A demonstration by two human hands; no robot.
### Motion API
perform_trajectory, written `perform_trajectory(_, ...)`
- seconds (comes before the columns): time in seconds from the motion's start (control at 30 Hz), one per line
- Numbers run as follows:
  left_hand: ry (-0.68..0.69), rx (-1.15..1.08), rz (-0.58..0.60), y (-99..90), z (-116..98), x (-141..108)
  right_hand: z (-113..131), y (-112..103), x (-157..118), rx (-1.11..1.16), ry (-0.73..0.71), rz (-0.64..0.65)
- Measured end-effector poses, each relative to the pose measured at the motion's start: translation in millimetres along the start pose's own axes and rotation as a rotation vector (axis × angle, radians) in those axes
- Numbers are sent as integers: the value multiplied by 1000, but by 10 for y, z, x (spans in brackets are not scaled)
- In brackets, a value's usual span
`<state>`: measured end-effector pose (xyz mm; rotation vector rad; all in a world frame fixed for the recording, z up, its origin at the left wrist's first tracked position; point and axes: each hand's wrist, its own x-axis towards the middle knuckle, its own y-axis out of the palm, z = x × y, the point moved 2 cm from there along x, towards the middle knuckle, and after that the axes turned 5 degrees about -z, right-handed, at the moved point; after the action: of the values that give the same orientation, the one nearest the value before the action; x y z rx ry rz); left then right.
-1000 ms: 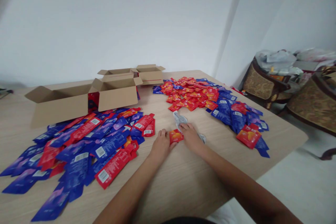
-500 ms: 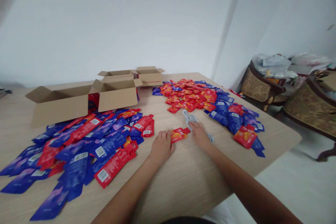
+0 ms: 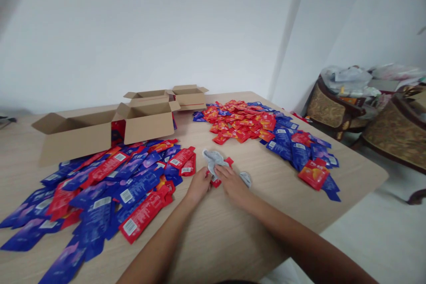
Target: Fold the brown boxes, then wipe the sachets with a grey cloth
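A small red pouch (image 3: 229, 161) lies flat on the wooden table (image 3: 213, 239) in front of me, mostly hidden under a crumpled grey cloth (image 3: 213, 158). My left hand (image 3: 199, 185) holds the pouch's left end, its fingers curled at that edge. With its fingers on the cloth, my right hand (image 3: 233, 185) presses it down over the pouch. Another bit of the grey cloth sticks out past the right side of that hand. To the left spreads a pile of blue and red pouches (image 3: 133, 182), barcodes showing on several.
Open cardboard boxes (image 3: 149, 125) stand at the back left. A heap of red pouches (image 3: 239, 120) lies toward the back, with blue pouches (image 3: 282, 144) along its right side. Beyond the table's right edge are patterned chairs (image 3: 328, 108) loaded with plastic bags (image 3: 349, 80).
My right hand has moved left with the grey cloth, from beside the red pouch to on top of it. My left hand stays at the pouch's left end.
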<state>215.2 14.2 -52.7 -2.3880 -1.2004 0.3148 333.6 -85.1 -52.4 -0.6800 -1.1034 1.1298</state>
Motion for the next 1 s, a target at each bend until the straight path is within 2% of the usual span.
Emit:
perform_trajectory(0.07, -1, 5, -27, -11, -4, -2, -95, -48, 23, -73, 90, 18)
perform_trajectory(0.13, -1, 42, -58, -16, 4, 9, -80, -57, 17, -94, 121, 17)
perform_trajectory(0.27, 26, 88, -72, 13, 44, 41, 87, -3, -29, -65, 11, 28)
perform_trajectory(0.37, 55, 67, -95, -56, 61, 80, -150, -122, -50, -161, 95, 37)
perform_trajectory(0.43, 74, 84, -168, -234, 56, 131, -477, -287, -66, -271, 207, 27)
perform_trajectory(0.53, 96, 171, -351, -668, 30, 212, -889, -520, -59, -403, 332, -26)
perform_trajectory(0.63, 139, 275, -557, -1047, -21, 214, -975, -592, 87, -477, 391, -171)
perform_trajectory(0.7, 240, 406, -711, -1123, -88, 157, -887, -517, 295, -458, 320, -226)
perform_trajectory(0.77, 358, 512, -725, -1017, -159, 94, -787, -377, 566, -391, 215, -178)
perform_trajectory(0.9, 464, 523, -457, -577, -202, 32, -762, -146, 1053, -305, 158, 6)
perform_trajectory(1.0, 440, 482, -336, -377, -145, 31, -775, -92, 1173, -317, 186, 35)
